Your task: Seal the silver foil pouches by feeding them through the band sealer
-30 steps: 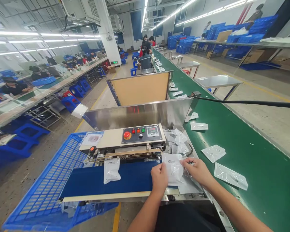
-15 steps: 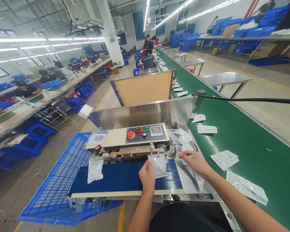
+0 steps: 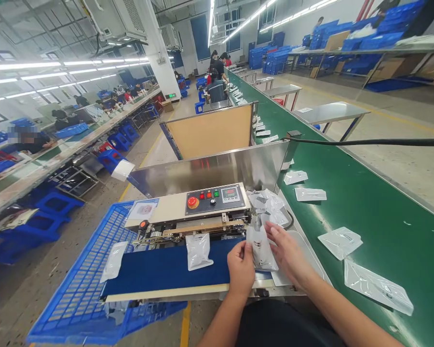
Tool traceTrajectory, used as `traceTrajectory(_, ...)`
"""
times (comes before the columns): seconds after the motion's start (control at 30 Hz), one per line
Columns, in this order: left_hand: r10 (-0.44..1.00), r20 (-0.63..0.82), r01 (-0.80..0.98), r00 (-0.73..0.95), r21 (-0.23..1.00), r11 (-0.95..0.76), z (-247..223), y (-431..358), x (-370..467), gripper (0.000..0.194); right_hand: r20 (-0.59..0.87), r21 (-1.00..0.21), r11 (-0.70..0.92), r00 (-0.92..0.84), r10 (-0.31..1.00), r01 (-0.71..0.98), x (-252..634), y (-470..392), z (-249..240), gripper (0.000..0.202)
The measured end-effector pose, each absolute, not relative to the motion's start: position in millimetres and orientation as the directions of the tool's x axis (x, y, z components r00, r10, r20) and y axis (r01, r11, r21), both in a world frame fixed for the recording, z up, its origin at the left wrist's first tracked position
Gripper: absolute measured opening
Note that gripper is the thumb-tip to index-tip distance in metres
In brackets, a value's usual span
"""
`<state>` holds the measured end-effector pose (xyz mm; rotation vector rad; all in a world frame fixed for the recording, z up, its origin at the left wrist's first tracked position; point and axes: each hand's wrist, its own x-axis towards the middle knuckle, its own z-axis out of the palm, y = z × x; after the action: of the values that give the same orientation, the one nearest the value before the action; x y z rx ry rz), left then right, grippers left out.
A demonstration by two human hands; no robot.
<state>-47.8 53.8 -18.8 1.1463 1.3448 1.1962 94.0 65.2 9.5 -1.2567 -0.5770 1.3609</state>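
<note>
A white plastic pouch [image 3: 262, 250] stands at the right end of the sealing machine [image 3: 188, 207], its upper edge near the machine's inlet. My left hand [image 3: 241, 267] pinches the pouch's left edge between thumb and fingers. On the other side, my right hand [image 3: 287, 253] touches the pouch's right edge with fingers stretched and apart. Another pouch [image 3: 198, 251] hangs from the sealing band over the blue belt [image 3: 166, 270]. At the belt's left end, a further pouch [image 3: 114, 261] tips over the edge. Several more pouches [image 3: 271, 201] lie heaped behind my right hand.
A blue basket [image 3: 68, 284] sits below the belt's left end. To the right, a green conveyor [image 3: 365, 221] carries several flat pouches [image 3: 378, 287]. A metal panel [image 3: 210, 168] rises behind the machine, and a black cable [image 3: 365, 142] crosses the conveyor. Co-workers [image 3: 217, 86] sit farther along.
The pouch my left hand held has travelled left along the belt, released. The leftmost pouch has reached the belt's end. A new pouch has come from the right into my hands.
</note>
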Motion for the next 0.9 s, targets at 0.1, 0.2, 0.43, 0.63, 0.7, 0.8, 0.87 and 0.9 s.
traceTrajectory(0.1, 0.994, -0.107, 0.011, -0.034, 0.994, 0.108, -32.5, 58.7, -50.1, 0.054, -0.310, -0.939, -0.279, 0.144, 0.940, -0.198, 114.8, 57.3, -11.2, 0.062)
traceTrajectory(0.2, 0.974, -0.220, -0.001, -0.056, 0.975, 0.221, -48.5, 65.5, -43.4, 0.052, -0.372, -0.925, -0.342, 0.200, 0.907, -0.167, 132.7, 60.6, -35.1, 0.060)
traceTrajectory(0.43, 0.865, -0.439, -0.197, -0.242, 0.896, 0.399, -73.1, 94.5, -36.2, 0.049, -0.562, -0.823, -0.450, 0.383, 0.733, -0.347, 131.6, 106.1, -50.5, 0.055)
traceTrajectory(0.63, 0.831, -0.455, -0.264, -0.321, 0.885, 0.383, -70.7, 101.0, -80.1, 0.055, -0.541, -0.832, -0.469, 0.242, 0.806, -0.298, 100.8, 120.8, -33.2, 0.044)
traceTrajectory(0.7, 0.817, -0.444, -0.277, -0.369, 0.891, 0.359, -67.6, 95.1, -101.4, 0.053, -0.475, -0.878, -0.426, 0.280, 0.834, -0.219, 115.7, 103.7, -32.4, 0.045)
traceTrajectory(0.8, 0.782, -0.330, -0.218, -0.529, 0.943, 0.251, -63.5, 74.2, -138.4, 0.054, -0.309, -0.931, -0.365, 0.532, 0.788, 0.000, 178.0, 47.8, -44.0, 0.054)
traceTrajectory(0.87, 0.745, -0.221, -0.111, -0.629, 0.975, 0.195, -62.8, 55.3, -164.5, 0.056, -0.232, -0.882, -0.463, 0.777, 0.585, 0.085, 235.1, -5.4, -58.7, 0.054)
traceTrajectory(0.9, 0.728, -0.186, -0.071, -0.659, 0.980, 0.186, -63.4, 46.3, -176.4, 0.055, -0.212, -0.828, -0.555, 0.875, 0.435, 0.075, 263.1, -33.2, -67.2, 0.051)
